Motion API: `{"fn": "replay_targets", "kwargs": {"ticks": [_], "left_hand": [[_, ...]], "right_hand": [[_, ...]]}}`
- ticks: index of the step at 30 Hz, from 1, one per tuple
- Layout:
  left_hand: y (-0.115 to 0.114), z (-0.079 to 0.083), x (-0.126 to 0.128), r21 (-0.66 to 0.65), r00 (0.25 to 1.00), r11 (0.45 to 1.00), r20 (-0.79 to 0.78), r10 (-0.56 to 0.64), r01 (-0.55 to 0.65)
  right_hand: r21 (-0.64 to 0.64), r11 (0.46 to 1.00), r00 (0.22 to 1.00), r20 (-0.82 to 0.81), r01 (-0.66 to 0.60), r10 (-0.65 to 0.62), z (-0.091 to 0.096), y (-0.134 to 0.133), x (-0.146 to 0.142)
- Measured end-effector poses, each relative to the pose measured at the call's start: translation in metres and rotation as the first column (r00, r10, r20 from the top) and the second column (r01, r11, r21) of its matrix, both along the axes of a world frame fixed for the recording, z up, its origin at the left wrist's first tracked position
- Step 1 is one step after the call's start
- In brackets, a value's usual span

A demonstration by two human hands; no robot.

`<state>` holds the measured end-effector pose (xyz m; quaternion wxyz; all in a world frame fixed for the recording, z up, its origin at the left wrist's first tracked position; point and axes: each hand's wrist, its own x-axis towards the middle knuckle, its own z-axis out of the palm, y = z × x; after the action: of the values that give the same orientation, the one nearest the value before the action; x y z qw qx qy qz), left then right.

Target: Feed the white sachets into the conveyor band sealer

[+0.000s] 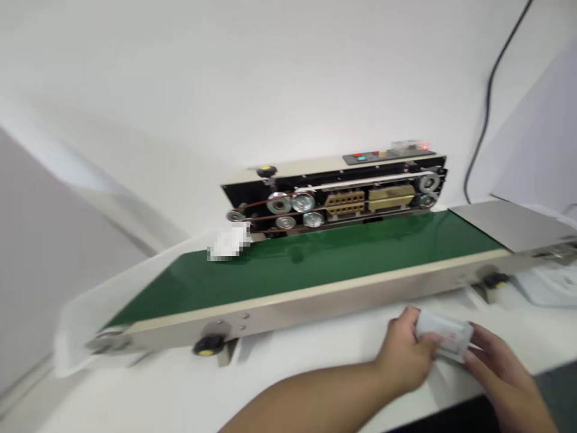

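A small white packet (446, 332) with faint reddish print is held up between my two hands, in front of the conveyor's near side. My left hand (408, 352) pinches its left end, thumb across the front. On the other end, the fingers and thumb of my right hand (500, 364) close round the edge. Beyond my hands stands a band sealing machine (333, 192) with exposed pulleys, brass blocks and a reddish band. Its green conveyor belt (311, 264) runs along the front. Near the belt's left part, against the machine, sits a white item (229, 242), pixelated beyond recognition.
A metal plate (514, 224) extends the conveyor at the right. Black knobs (210, 344) stick out along its near side. A translucent tray (72, 325) lies at the left end, and a pale container (552, 282) at the right. A black cable (489, 96) hangs down the wall.
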<state>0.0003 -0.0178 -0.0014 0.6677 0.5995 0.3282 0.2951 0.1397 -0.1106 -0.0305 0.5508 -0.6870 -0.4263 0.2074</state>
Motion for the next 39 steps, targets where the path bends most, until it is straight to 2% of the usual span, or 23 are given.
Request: {"fn": "replay_targets", "kwargs": {"ticks": [2,3,5,7,11,16,21,23,25,27,29,31,33,35,37,39], "left_hand": [[0.001,-0.001,0.0,-0.004,0.998,0.999,0.055,-0.036,0.036],[0.002,-0.001,0.0,-0.018,0.996,0.999,0.08,-0.047,0.048],[0.005,-0.002,0.001,-0.043,0.996,0.998,0.078,-0.044,0.047],[0.006,-0.001,0.002,-0.038,0.995,0.999,0.097,-0.034,0.038],[0.005,0.004,0.001,-0.07,0.989,0.995,0.134,-0.066,0.076],[0.003,0.004,0.001,-0.075,0.993,0.994,0.092,-0.069,0.076],[0.005,0.001,0.003,-0.1,0.997,0.993,0.04,-0.059,0.063],[0.004,0.001,0.002,-0.072,0.997,0.995,0.017,-0.074,0.075],[0.004,0.001,0.0,-0.03,0.995,0.994,-0.008,-0.102,0.102],[0.004,-0.002,-0.001,0.037,0.992,0.991,-0.016,-0.125,0.125],[0.007,-0.008,-0.001,0.107,0.988,0.982,-0.001,-0.156,0.155],[0.01,-0.016,0.001,0.129,0.984,0.976,0.013,-0.177,0.174],[0.013,-0.022,0.003,0.138,0.985,0.976,-0.003,-0.171,0.17],[0.016,-0.026,0.005,0.147,0.987,0.977,-0.044,-0.152,0.156],[0.017,-0.027,0.005,0.15,0.988,0.978,-0.076,-0.136,0.146],[0.017,-0.026,0.004,0.151,0.988,0.978,-0.083,-0.132,0.143]], "right_hand": [[-0.13,0.986,0.967,-0.246,-0.102,0.067,0.019,0.008,-0.012],[-0.177,0.978,0.943,-0.331,-0.106,0.042,0.025,0.012,-0.017],[-0.18,0.98,0.888,-0.46,-0.088,-0.005,0.033,0.018,-0.024],[-0.131,0.988,0.838,-0.546,-0.082,-0.003,0.036,0.021,-0.026],[-0.092,0.992,0.773,-0.635,-0.086,0.008,0.037,0.019,-0.023],[-0.054,0.994,0.796,-0.604,-0.092,0.041,0.035,0.016,-0.018],[-0.004,1.0,0.733,-0.68,-0.024,0.015,0.031,0.018,-0.019],[-0.03,0.998,0.804,-0.594,-0.055,0.027,0.031,0.019,-0.016],[-0.083,0.99,0.913,-0.402,-0.118,0.075,0.034,0.019,-0.01],[-0.111,0.982,0.975,-0.183,-0.151,0.129,0.041,0.015,-0.004],[-0.057,0.988,0.989,0.043,-0.142,0.145,0.053,0.008,0.003],[0.07,0.992,0.956,0.284,-0.101,0.077,0.071,-0.001,0.01],[0.237,0.97,0.872,0.485,-0.06,-0.065,0.094,-0.006,0.022],[0.373,0.925,0.733,0.647,-0.067,-0.208,0.121,-0.002,0.039],[0.418,0.898,0.522,0.801,-0.135,-0.294,0.146,0.014,0.061],[0.425,0.889,0.297,0.883,-0.173,-0.364,0.165,0.04,0.083]]}}
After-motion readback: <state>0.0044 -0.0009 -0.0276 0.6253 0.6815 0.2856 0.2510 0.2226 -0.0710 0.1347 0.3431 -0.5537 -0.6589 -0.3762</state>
